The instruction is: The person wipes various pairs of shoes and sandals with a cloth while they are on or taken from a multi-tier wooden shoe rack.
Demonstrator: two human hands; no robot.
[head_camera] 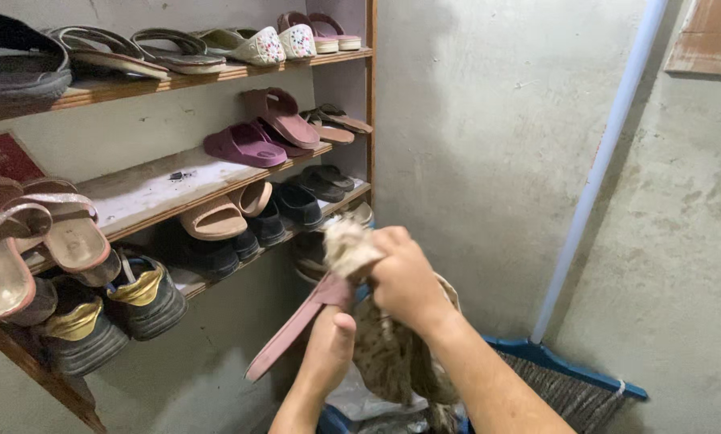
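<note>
My left hand (328, 350) grips a flat pink sandal (292, 325) by its upper part, sole edge toward me and toe slanting down to the left. My right hand (404, 277) is closed on a patterned beige cloth (392, 354), pressing a bunched end (348, 245) of it onto the sandal's top. The rest of the cloth hangs down below my right wrist. Both hands are in front of the right end of a wooden shoe rack (159, 193).
The rack's shelves hold several sandals, slippers and dark shoes, with a bare dusty stretch (147, 186) on the middle shelf. A broom with a pale blue handle (597, 169) and blue head (569, 366) leans in the wall corner at right. A blue container edge (332, 419) sits below my hands.
</note>
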